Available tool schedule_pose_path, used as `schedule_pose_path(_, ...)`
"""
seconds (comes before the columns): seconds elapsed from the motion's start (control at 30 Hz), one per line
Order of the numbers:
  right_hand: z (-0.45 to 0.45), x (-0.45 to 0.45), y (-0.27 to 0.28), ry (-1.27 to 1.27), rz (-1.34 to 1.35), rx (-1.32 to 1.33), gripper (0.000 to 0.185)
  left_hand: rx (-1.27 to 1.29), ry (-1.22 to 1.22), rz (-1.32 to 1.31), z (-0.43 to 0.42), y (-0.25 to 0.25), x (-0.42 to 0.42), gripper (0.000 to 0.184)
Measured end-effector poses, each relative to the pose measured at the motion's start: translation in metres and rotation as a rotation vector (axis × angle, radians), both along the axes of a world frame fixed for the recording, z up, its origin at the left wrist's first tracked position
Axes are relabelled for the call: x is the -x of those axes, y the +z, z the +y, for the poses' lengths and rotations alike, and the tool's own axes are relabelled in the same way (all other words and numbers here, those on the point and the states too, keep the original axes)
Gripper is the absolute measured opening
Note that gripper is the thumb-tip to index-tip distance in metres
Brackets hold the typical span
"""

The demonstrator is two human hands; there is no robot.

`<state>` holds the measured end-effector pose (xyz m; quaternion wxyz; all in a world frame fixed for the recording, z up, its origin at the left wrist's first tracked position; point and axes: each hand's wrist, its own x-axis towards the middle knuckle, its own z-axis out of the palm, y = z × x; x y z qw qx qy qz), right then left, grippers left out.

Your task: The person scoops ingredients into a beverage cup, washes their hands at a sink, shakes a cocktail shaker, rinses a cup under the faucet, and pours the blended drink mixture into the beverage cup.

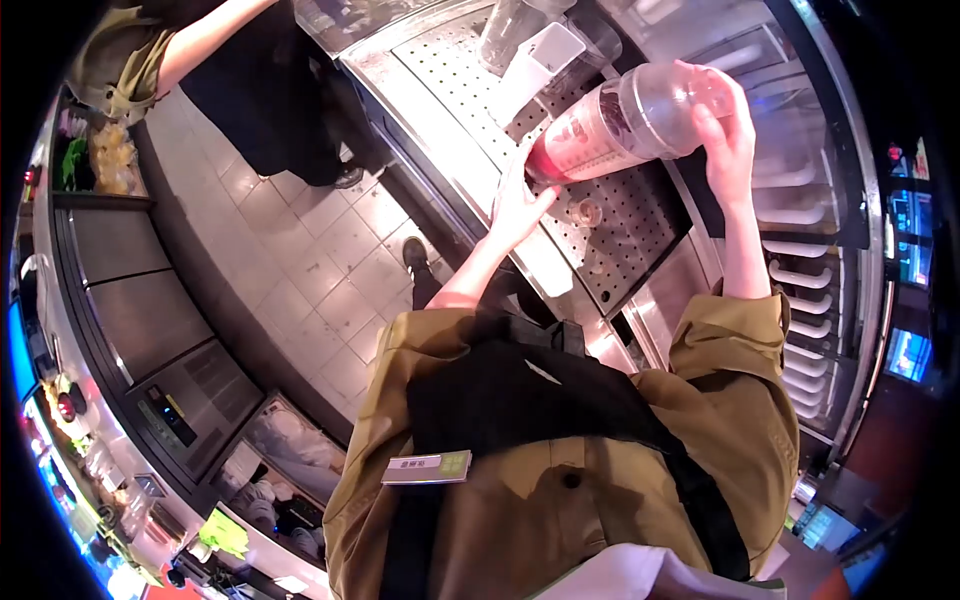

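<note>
Tilted on its side, a clear plastic shaker (600,133) with printed markings and pink-red liquid is held between both hands above the perforated steel counter (640,215). My left hand (516,200) is closed around its base, with part of the fingers hidden behind it. At the other end, my right hand (728,130) grips the clear rounded top. Just past the shaker, a white square container (552,50) leans beside other clear containers (510,38). Under the shaker lies a small round clear piece (586,212) that I cannot identify.
On the left, another person in a dark apron (255,90) stands on the tiled floor (310,250). Steel drawers (150,320) line the far left. A rack of pale curved handles (803,320) stands at my right.
</note>
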<state>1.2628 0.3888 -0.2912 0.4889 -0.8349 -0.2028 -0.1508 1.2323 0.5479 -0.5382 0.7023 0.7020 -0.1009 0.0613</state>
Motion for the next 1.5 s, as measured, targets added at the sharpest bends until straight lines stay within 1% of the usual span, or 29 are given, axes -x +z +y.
schedule_pose_path(0.1, 0.006, 0.004, -0.003, -0.049, 0.016, 0.119, 0.040, -0.061, 0.053, 0.083, 0.003, -0.003, 0.006, 0.068)
schedule_pose_path(0.2, 0.011, 0.006, -0.004, -0.042, 0.036, 0.174, 0.040, -0.042, 0.015, 0.066, 0.010, -0.005, 0.008, 0.064)
schedule_pose_path(0.3, 0.011, 0.005, -0.012, -0.015, 0.062, 0.109, 0.041, -0.032, -0.004, 0.057, 0.012, -0.006, 0.007, 0.061)
schedule_pose_path(0.4, 0.014, 0.006, -0.013, -0.015, 0.065, 0.180, 0.042, -0.022, -0.030, 0.031, 0.013, -0.007, 0.006, 0.059)
schedule_pose_path(0.43, 0.014, 0.006, -0.012, -0.011, 0.069, 0.172, 0.042, -0.058, -0.027, 0.047, 0.014, -0.006, 0.008, 0.060)
schedule_pose_path(0.53, 0.013, 0.006, -0.015, -0.014, 0.098, 0.167, 0.043, -0.037, -0.123, 0.122, 0.017, 0.000, 0.007, 0.062)
schedule_pose_path(0.67, 0.013, 0.005, -0.018, -0.038, 0.047, 0.105, 0.041, 0.035, -0.139, 0.054, 0.019, 0.003, 0.007, 0.063)
schedule_pose_path(0.73, 0.012, 0.004, -0.012, -0.058, -0.052, 0.067, 0.040, 0.054, -0.144, 0.048, 0.018, -0.004, 0.007, 0.064)
schedule_pose_path(0.8, 0.012, 0.011, 0.001, -0.100, -0.168, -0.004, 0.040, -0.103, -0.040, 0.005, 0.018, -0.001, 0.014, 0.068)
schedule_pose_path(0.83, 0.005, 0.017, 0.003, -0.152, -0.196, -0.091, 0.040, -0.179, 0.013, -0.021, 0.018, 0.001, 0.017, 0.070)
schedule_pose_path(0.87, -0.007, 0.022, 0.005, -0.207, -0.223, -0.176, 0.040, -0.156, 0.018, -0.040, 0.017, 0.013, 0.019, 0.074)
schedule_pose_path(0.93, -0.034, 0.037, -0.013, -0.432, -0.094, -0.289, 0.040, -0.106, 0.016, -0.072, 0.016, 0.060, 0.020, 0.083)
schedule_pose_path(0.97, -0.059, 0.040, -0.043, -0.693, 0.036, -0.095, 0.038, -0.033, -0.013, -0.050, 0.011, 0.084, 0.016, 0.098)
schedule_pose_path(1.0, -0.059, 0.047, -0.063, -0.641, 0.152, -0.061, 0.037, -0.052, -0.024, -0.018, 0.005, 0.090, 0.011, 0.102)
schedule_pose_path(1.03, -0.058, 0.052, -0.091, -0.730, 0.248, -0.049, 0.036, -0.073, -0.035, 0.013, -0.001, 0.093, 0.003, 0.106)
schedule_pose_path(1.07, -0.067, 0.055, -0.123, -0.801, 0.295, 0.071, 0.033, -0.119, -0.013, -0.053, -0.007, 0.094, -0.006, 0.109)
schedule_pose_path(1.1, -0.065, 0.060, -0.143, -0.806, 0.303, 0.072, 0.035, -0.164, 0.013, -0.118, -0.012, 0.095, -0.015, 0.113)
schedule_pose_path(1.13, -0.064, 0.064, -0.162, -0.766, 0.297, -0.027, 0.037, -0.177, 0.026, -0.149, -0.011, 0.092, -0.019, 0.113)
schedule_pose_path(1.2, -0.068, 0.067, -0.194, -0.770, 0.269, -0.056, 0.039, -0.186, 0.023, -0.153, 0.004, 0.083, -0.011, 0.112)
schedule_pose_path(1.3, -0.069, 0.070, -0.212, -0.796, 0.263, 0.098, 0.042, -0.187, -0.003, -0.124, 0.014, 0.076, 0.000, 0.112)
schedule_pose_path(1.4, -0.067, 0.068, -0.211, -0.839, 0.323, 0.083, 0.047, -0.150, -0.028, -0.107, 0.013, 0.081, 0.008, 0.112)
schedule_pose_path(1.5, -0.068, 0.066, -0.206, -0.821, 0.379, 0.086, 0.056, -0.090, -0.095, -0.085, 0.004, 0.094, 0.004, 0.112)
